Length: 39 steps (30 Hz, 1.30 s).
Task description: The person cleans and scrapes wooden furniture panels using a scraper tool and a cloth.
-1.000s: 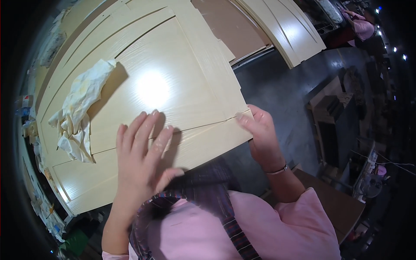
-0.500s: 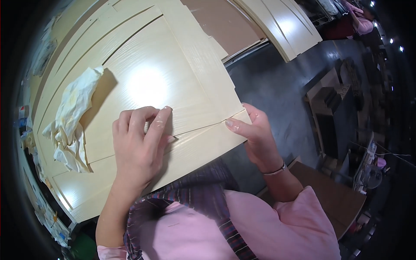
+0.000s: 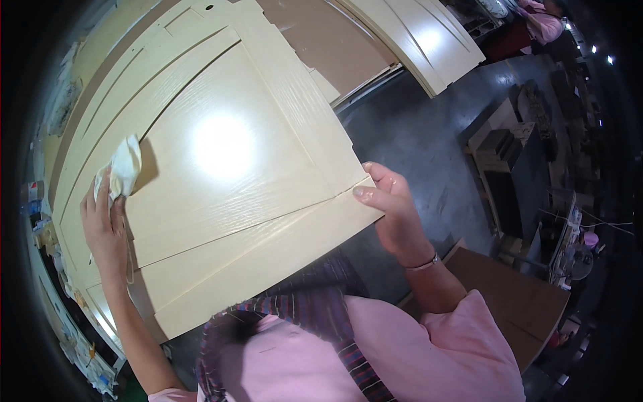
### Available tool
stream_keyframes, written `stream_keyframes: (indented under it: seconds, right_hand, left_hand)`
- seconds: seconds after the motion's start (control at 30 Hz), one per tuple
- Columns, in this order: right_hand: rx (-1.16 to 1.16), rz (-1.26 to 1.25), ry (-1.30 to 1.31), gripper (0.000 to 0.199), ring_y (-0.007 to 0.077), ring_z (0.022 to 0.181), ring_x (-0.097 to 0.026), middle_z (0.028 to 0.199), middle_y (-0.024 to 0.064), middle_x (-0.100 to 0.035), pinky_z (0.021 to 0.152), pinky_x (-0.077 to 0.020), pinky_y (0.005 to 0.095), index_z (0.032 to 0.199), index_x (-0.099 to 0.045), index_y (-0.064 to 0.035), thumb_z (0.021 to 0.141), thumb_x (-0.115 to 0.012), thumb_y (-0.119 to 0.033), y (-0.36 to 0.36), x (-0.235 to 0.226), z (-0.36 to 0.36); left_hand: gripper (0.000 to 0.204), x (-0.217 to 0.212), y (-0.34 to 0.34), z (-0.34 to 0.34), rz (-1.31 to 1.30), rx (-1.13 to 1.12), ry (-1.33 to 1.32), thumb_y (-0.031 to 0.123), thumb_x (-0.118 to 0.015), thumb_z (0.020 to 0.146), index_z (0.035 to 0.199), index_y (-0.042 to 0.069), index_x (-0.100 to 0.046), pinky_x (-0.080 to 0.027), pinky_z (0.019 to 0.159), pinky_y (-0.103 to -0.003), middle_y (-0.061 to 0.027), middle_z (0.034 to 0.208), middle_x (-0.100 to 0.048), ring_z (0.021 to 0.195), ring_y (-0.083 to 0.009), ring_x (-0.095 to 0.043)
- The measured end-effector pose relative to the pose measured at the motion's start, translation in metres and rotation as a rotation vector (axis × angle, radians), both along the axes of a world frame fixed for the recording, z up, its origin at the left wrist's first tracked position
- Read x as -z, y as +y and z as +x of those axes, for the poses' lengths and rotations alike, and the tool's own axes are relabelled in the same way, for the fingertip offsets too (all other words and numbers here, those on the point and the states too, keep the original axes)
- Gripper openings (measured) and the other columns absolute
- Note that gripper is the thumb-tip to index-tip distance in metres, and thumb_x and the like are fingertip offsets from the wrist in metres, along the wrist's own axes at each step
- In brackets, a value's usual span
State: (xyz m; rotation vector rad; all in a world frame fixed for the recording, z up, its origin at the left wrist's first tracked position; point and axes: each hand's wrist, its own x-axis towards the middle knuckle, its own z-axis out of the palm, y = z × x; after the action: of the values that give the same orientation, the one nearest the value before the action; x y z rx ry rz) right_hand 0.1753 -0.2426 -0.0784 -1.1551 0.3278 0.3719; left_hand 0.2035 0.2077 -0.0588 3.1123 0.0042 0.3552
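Observation:
A cream wood-grain door panel (image 3: 281, 194) with a recessed middle lies in front of me. At its left end, my left hand (image 3: 106, 228) is closed on a crumpled whitish cloth (image 3: 124, 169). Part of the cloth stands up above the fingers, and the palm is hidden. My right hand (image 3: 396, 218) grips the panel's near right corner, thumb on top and fingers by the edge. Whitish smears show on the right fingers. A thin seam line runs across the panel to the right thumb.
Another cream panel (image 3: 425, 40) lies on a brown board (image 3: 335, 43) at the far right. Dark grey floor (image 3: 415, 127) stretches beyond the panel's right edge. A brown tabletop (image 3: 506, 295) stands at the lower right, with a dark cart (image 3: 506, 171) behind. A co-worker (image 3: 539, 27) is in the far right corner.
My left hand has moved left from the panel's middle and taken hold of the cloth, which is now bunched up. The right hand still grips the corner. The view has shifted slightly.

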Motion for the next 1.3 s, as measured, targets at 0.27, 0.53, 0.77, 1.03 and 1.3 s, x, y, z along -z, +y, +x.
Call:
stream_keyframes:
  seconds: [0.27, 0.53, 0.77, 1.03, 1.3]
  right_hand:
    - [0.114, 0.065, -0.049, 0.038, 0.0175, 0.1, -0.067, 0.115, 0.015, -0.068, 0.093, -0.0506, 0.0291, 0.129, -0.054, 0.0073, 0.092, -0.049, 0.002, 0.005, -0.005, 0.011]
    - [0.072, 0.079, -0.14, 0.042, 0.0141, 0.091, -0.067, 0.098, 0.011, -0.071, 0.084, -0.0517, 0.026, 0.137, -0.051, 0.0044, 0.094, -0.053, 0.002, 0.004, -0.052, 0.012]
    - [0.025, 0.073, -0.291, 0.044, 0.0194, 0.096, -0.072, 0.108, 0.0207, -0.072, 0.087, -0.054, 0.0279, 0.136, -0.05, 0.0084, 0.092, -0.051, -0.001, 0.001, -0.093, 0.016]
    - [-0.061, 0.029, -0.366, 0.045, 0.0191, 0.091, -0.073, 0.105, 0.0206, -0.073, 0.083, -0.0554, 0.0267, 0.134, -0.051, 0.01, 0.09, -0.053, -0.002, 0.001, -0.113, 0.018]
    - [-0.038, 0.088, -0.501, 0.041, 0.0183, 0.091, -0.071, 0.105, 0.0181, -0.071, 0.079, -0.0561, 0.0276, 0.123, -0.063, 0.0107, 0.092, -0.052, -0.014, 0.004, -0.132, 0.034]
  left_hand:
    - [0.055, -0.059, -0.023, -0.087, -0.309, 0.123, 0.275, 0.005, -0.073, 0.083, 0.137, 0.011, -0.064, -0.053, 0.08, -0.034, -0.0219, 0.126, -0.06, 0.1, -0.0284, -0.065]
    - [0.074, -0.048, -0.053, -0.151, 0.011, 0.289, 0.124, 0.008, -0.084, 0.059, 0.13, 0.013, -0.063, -0.049, 0.083, -0.052, -0.0199, 0.127, -0.058, 0.099, -0.041, -0.058]
    - [0.067, -0.076, -0.053, -0.151, -0.131, 0.386, 0.0, 0.003, -0.083, 0.063, 0.127, 0.001, -0.064, -0.05, 0.073, -0.046, -0.0223, 0.114, -0.061, 0.094, -0.0409, -0.061]
    - [0.062, -0.127, -0.059, -0.15, -0.013, 0.377, 0.025, 0.011, -0.077, 0.064, 0.122, -0.005, -0.059, -0.048, 0.078, -0.056, -0.0271, 0.113, -0.057, 0.095, -0.0495, -0.057]
    - [0.054, -0.191, -0.051, -0.125, 0.135, 0.333, 0.032, 0.007, -0.069, 0.069, 0.122, -0.003, -0.063, -0.048, 0.073, -0.052, -0.025, 0.11, -0.062, 0.094, -0.0464, -0.06]
